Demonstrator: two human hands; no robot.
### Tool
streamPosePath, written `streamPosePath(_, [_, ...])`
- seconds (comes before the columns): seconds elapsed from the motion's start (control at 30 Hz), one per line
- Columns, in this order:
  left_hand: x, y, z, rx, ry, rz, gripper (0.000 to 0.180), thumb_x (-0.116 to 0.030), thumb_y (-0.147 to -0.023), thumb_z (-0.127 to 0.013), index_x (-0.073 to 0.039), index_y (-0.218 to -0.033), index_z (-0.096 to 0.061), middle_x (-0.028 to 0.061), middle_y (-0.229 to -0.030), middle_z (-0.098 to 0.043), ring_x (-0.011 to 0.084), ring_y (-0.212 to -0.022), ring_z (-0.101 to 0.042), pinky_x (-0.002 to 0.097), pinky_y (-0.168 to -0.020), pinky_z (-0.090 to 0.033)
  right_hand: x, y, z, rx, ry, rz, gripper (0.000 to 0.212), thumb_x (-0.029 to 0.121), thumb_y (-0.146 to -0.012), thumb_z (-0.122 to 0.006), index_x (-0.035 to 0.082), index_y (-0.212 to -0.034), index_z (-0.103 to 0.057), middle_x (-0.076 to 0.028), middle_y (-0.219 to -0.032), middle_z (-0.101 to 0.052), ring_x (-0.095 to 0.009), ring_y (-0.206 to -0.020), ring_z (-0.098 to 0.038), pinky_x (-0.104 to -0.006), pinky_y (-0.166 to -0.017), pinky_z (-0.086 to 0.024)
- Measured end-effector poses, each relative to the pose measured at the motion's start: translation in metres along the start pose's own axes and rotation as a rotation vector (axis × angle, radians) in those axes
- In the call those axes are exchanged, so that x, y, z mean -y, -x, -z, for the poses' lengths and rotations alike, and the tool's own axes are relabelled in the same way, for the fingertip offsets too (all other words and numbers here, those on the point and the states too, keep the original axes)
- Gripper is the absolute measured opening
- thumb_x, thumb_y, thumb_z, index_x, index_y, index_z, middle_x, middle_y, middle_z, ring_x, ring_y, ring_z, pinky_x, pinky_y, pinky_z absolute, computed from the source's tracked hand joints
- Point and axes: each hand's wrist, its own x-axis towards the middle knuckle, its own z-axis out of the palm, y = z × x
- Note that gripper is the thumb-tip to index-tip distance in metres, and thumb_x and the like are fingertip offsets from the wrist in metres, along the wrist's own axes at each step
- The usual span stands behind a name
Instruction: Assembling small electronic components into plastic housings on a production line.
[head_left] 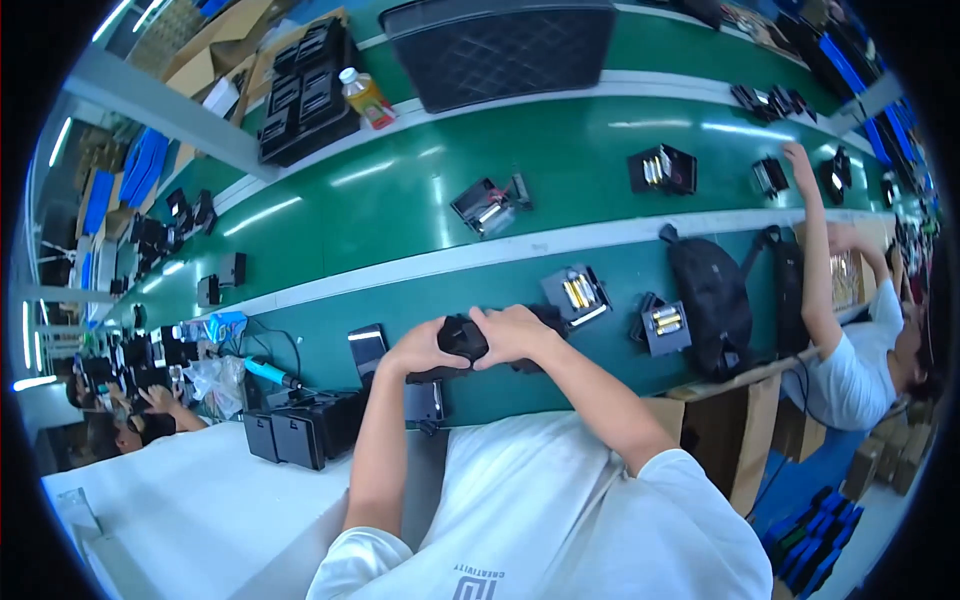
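Over the green bench, my left hand (416, 350) and my right hand (514, 336) grip a rounded black plastic part (461, 341) from both sides, thumbs toward each other. Its underside and most of its outline are hidden by my fingers. Just left of my left hand lies a flat black case (368, 345). Below my wrists, near the bench edge, is another dark case (424, 402). Right of my right hand sits an open black box with several batteries (578, 292), and farther right a second battery box (664, 322).
A black backpack (708, 298) lies on the bench at right, beside a co-worker's outstretched arm (820, 265). At left are a teal electric screwdriver (268, 372) and black boxes (290, 436). Beyond a pale rail (400, 268), a green conveyor (380, 200) carries open battery boxes (662, 170).
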Motion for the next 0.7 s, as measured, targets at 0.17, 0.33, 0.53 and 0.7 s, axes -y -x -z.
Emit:
streamPosePath(0.17, [0.008, -0.027, -0.012, -0.107, 0.153, -0.037, 0.072, -0.03, -0.064, -0.083, -0.003, -0.124, -0.054, 0.0135, -0.113, -0.061, 0.0266, -0.098, -0.058, 0.0328, -0.091, -0.045, -0.011, 0.002, 0.027, -0.005, -0.067, -0.017, 0.084, 0.046, -0.062, -0.083, 0.003, -0.125, -0.047, -0.017, -0.119, -0.06, -0.033, -0.1, -0.062, -0.0405, -0.084, -0.049])
streamPosePath(0.33, [-0.02, -0.03, 0.023, -0.018, -0.188, 0.117, 0.094, -0.05, -0.064, -0.081, -0.001, -0.135, -0.043, 0.0183, -0.14, -0.043, 0.0332, -0.122, -0.048, 0.0411, -0.1, -0.041, -0.068, -0.013, 0.115, -0.203, -0.274, -0.239, 0.076, 0.034, -0.066, -0.081, 0.004, -0.128, -0.049, -0.012, -0.121, -0.058, -0.03, -0.109, -0.058, -0.0385, -0.09, -0.048])
streamPosePath(0.53, [-0.018, -0.102, 0.051, -0.634, -0.376, 0.029, 0.113, -0.044, -0.06, -0.085, -0.002, -0.146, -0.026, 0.0198, -0.144, -0.038, 0.036, -0.128, -0.043, 0.0498, -0.108, -0.031, -0.15, -0.108, 0.115, -0.598, 0.026, -0.087, 0.107, 0.013, -0.058, -0.085, 0.01, -0.147, -0.026, -0.015, -0.143, -0.043, -0.034, -0.128, -0.046, -0.0395, -0.108, -0.036])
streamPosePath(0.7, [-0.01, -0.139, 0.071, -0.759, -0.129, -0.109, 0.101, -0.029, -0.061, -0.086, -0.004, -0.143, -0.032, 0.0174, -0.147, -0.034, 0.0342, -0.123, -0.047, 0.0455, -0.105, -0.037, -0.129, -0.121, 0.136, -0.374, -0.083, 0.04, 0.103, 0.01, -0.059, -0.083, 0.009, -0.145, -0.028, -0.013, -0.146, -0.039, -0.033, -0.134, -0.04, -0.0417, -0.109, -0.035])
